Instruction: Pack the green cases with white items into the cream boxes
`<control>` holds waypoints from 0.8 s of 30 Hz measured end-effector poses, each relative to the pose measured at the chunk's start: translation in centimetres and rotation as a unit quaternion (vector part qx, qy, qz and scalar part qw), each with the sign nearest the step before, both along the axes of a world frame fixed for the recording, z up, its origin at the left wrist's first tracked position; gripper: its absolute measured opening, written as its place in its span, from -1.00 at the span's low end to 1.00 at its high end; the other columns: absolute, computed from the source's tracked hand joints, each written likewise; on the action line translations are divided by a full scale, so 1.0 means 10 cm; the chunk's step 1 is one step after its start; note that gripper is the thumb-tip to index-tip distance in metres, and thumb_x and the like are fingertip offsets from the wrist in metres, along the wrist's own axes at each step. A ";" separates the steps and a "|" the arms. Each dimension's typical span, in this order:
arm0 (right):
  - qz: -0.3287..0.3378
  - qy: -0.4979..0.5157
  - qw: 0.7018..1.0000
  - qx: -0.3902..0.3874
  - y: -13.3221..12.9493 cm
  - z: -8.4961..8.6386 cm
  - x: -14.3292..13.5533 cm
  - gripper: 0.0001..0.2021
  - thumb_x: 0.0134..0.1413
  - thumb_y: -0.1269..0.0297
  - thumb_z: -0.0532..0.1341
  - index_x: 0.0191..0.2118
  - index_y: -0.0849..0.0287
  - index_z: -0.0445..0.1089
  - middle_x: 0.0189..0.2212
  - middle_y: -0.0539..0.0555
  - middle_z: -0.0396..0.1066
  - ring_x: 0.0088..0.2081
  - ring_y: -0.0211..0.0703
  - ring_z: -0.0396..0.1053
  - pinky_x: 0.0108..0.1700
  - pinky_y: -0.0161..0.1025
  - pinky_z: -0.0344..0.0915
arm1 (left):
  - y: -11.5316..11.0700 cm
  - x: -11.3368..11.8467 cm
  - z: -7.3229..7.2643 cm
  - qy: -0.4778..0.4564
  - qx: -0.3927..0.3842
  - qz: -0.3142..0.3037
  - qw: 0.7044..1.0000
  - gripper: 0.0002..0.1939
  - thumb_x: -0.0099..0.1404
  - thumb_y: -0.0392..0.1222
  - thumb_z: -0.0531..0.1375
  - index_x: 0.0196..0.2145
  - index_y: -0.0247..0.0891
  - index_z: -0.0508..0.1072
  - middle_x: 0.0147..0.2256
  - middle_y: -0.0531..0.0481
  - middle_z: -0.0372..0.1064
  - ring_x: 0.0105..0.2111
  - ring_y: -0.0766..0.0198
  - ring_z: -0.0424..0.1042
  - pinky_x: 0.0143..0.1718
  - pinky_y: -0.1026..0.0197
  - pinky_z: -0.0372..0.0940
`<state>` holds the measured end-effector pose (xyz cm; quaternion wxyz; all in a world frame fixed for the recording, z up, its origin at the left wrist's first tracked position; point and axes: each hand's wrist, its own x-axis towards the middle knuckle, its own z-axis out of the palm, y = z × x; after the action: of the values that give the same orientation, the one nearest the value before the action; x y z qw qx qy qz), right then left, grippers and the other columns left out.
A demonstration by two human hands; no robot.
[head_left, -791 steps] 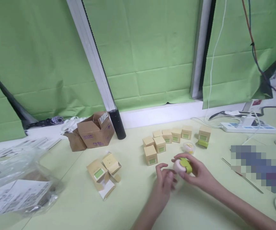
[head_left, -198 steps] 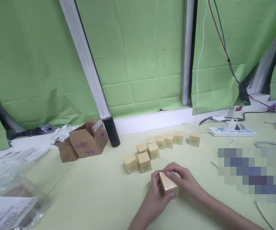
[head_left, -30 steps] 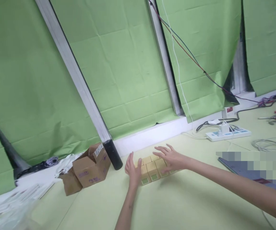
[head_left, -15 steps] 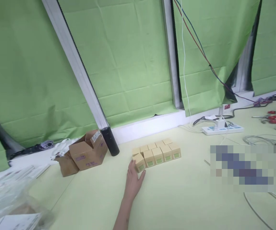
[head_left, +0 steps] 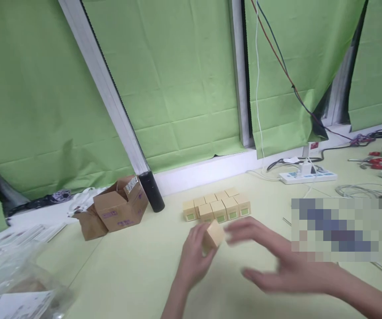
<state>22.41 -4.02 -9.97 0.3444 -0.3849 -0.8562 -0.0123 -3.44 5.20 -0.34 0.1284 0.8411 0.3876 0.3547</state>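
Observation:
Between the thumb and fingers of my left hand (head_left: 195,254) is a small tan box (head_left: 214,233), tilted and lifted in front of the others. My right hand (head_left: 277,261), blurred, is just to the right of that box with thumb and fingers spread and nothing between them. Behind both hands, two rows of small tan boxes (head_left: 230,208) stand side by side on the pale yellow table (head_left: 137,274). Green-and-white labels show on the fronts of several boxes.
An open cardboard box (head_left: 121,208) and a black cylinder (head_left: 152,191) stand at the back left. Plastic bags (head_left: 18,279) lie at the near left. A white power strip (head_left: 306,176), loose cables (head_left: 370,195) and red-handled tools (head_left: 381,163) are on the right.
My left hand has taken the front row's leftmost box and moved it right and toward me, exposing the box behind. My right hand has come into view from the right.

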 end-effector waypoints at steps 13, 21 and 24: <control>-0.064 -0.020 0.993 0.093 0.63 0.74 -0.34 -0.63 0.06 0.55 0.07 0.01 0.16 0.16 -0.15 0.12 0.42 -0.10 -0.13 0.35 0.00 -0.06 0.26 | -0.15 0.30 -0.10 0.087 0.043 -0.059 0.994 -0.32 0.08 -0.44 0.08 0.15 -0.17 -0.01 0.03 -0.14 0.25 0.01 0.07 0.24 -0.04 0.00 0.27; -0.045 0.034 0.998 -0.022 0.48 0.90 -0.28 -0.87 0.17 0.21 0.08 -0.34 0.12 0.24 -0.53 -0.03 0.32 -0.47 -0.23 0.31 -0.42 -0.29 0.22 | -0.11 0.21 -0.08 0.081 0.071 -0.009 0.994 -0.42 0.07 -0.50 0.04 0.05 -0.17 0.11 0.02 -0.15 0.22 0.03 0.10 0.22 -0.03 -0.03 0.27; -0.055 -0.005 0.998 -0.032 0.45 0.89 -0.33 -0.82 0.23 0.37 -0.01 -0.15 0.05 0.28 -0.41 0.00 0.35 -0.48 -0.29 0.34 -0.45 -0.34 0.20 | -0.12 0.23 -0.09 0.095 0.134 -0.016 0.986 -0.52 0.07 -0.53 0.01 -0.07 -0.17 0.19 0.00 -0.17 0.21 -0.01 0.08 0.25 -0.12 -0.03 0.32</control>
<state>19.09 0.51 -1.09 0.3264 -0.4422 -0.8354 -0.0059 -1.14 3.99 -1.21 -0.0177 0.8867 0.3333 0.3198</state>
